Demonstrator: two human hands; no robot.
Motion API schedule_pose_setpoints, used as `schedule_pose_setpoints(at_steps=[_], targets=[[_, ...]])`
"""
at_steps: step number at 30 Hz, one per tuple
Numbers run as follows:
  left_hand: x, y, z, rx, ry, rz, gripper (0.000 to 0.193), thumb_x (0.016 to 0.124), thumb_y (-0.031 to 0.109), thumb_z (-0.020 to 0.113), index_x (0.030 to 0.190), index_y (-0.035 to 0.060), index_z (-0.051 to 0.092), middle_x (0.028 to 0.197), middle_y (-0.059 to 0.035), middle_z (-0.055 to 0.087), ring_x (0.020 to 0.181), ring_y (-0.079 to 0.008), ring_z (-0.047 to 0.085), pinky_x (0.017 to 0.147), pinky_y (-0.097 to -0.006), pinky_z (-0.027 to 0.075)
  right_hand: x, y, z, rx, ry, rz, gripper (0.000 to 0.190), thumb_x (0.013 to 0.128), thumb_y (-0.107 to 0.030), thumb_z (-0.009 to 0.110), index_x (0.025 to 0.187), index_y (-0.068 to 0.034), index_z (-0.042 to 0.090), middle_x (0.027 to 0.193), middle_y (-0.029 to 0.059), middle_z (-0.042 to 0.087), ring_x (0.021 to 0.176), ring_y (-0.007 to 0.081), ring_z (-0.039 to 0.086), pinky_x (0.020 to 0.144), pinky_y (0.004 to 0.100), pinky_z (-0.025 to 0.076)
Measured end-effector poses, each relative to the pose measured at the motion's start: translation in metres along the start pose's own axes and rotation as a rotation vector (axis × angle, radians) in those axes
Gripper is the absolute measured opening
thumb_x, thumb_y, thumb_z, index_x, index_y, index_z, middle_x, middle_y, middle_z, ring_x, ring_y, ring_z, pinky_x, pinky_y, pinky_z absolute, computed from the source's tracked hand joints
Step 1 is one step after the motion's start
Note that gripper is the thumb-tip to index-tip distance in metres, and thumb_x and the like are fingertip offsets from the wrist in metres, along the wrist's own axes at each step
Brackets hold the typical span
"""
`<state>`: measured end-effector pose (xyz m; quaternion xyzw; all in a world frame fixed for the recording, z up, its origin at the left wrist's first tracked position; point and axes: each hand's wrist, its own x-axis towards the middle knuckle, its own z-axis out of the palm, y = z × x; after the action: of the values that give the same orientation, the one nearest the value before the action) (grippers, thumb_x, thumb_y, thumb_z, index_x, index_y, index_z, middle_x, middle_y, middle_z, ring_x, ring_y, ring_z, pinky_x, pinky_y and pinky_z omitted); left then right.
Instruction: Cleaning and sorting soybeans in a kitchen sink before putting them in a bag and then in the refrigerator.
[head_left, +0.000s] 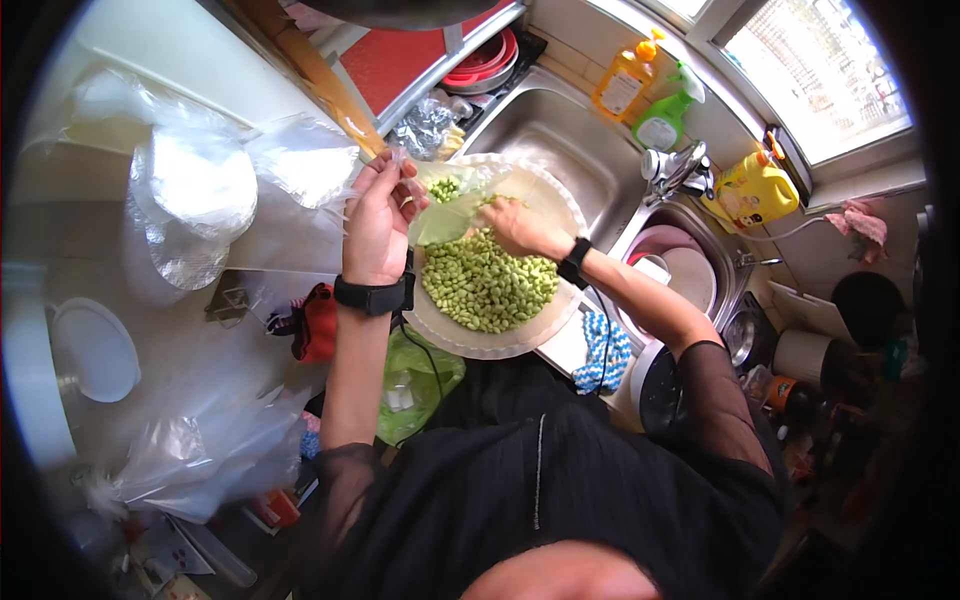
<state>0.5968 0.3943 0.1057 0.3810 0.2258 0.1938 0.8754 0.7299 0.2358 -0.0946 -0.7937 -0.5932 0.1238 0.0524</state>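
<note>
A large round basin with a scalloped rim (480, 351) rests partly over the sink edge and holds a heap of green beans (491, 289), apparently shelled. My left hand (381, 214) is raised at the basin's left side, its fingers closed on the top edge of a thin clear plastic bag (442, 221). Some green beans show inside or behind that bag. My right hand (517, 225) reaches over the basin at the bag's right side, fingers pointing down by the beans; what its fingertips hold is hidden. Both wrists wear black straps.
A steel sink (547, 120) lies beyond, with a faucet (675, 172) at right. Bowls and plates (686, 274) fill the smaller sink. An orange soap bottle (624, 79), a green spray bottle (664, 120) and a yellow jug (754, 187) line the wall. Plastic bags (199, 202) hang left.
</note>
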Motion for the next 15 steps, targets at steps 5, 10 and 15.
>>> schedule_pose_setpoints(at_steps=[5, 10, 15], targets=[[0.006, -0.005, 0.007, 0.009, 0.019, 0.002, 0.009, 0.087, 0.013, 0.051, 0.095, 0.0085, 0.050, 0.078, -0.0022, 0.055, 0.063, -0.0100, 0.053, 0.057, -0.0238, 0.046, 0.022, 0.012, 0.015, -0.009, -0.005, 0.268, 0.038, 0.083, -0.030, 0.045, 0.112, -0.005, 0.044, 0.105, 0.0182, 0.048, 0.094, 0.0333, 0.050, 0.073, 0.0472, 0.046], [0.008, -0.010, 0.006, 0.000, 0.045, 0.015, 0.007, 0.087, 0.013, 0.052, 0.093, 0.0088, 0.051, 0.077, -0.0017, 0.055, 0.063, -0.0092, 0.052, 0.057, -0.0238, 0.046, 0.013, -0.020, -0.005, 0.170, -0.516, 0.027, 0.042, 0.080, -0.033, 0.045, 0.115, -0.009, 0.048, 0.117, 0.0164, 0.046, 0.105, 0.0359, 0.046, 0.083, 0.0496, 0.041], [0.009, -0.009, 0.011, -0.040, 0.020, 0.055, 0.007, 0.087, 0.014, 0.053, 0.091, 0.0095, 0.051, 0.077, -0.0009, 0.055, 0.062, -0.0085, 0.052, 0.057, -0.0237, 0.046, 0.007, -0.026, -0.028, 0.543, -0.848, -0.255, 0.036, 0.083, -0.027, 0.044, 0.113, -0.009, 0.052, 0.122, 0.0162, 0.044, 0.104, 0.0366, 0.048, 0.083, 0.0445, 0.043]])
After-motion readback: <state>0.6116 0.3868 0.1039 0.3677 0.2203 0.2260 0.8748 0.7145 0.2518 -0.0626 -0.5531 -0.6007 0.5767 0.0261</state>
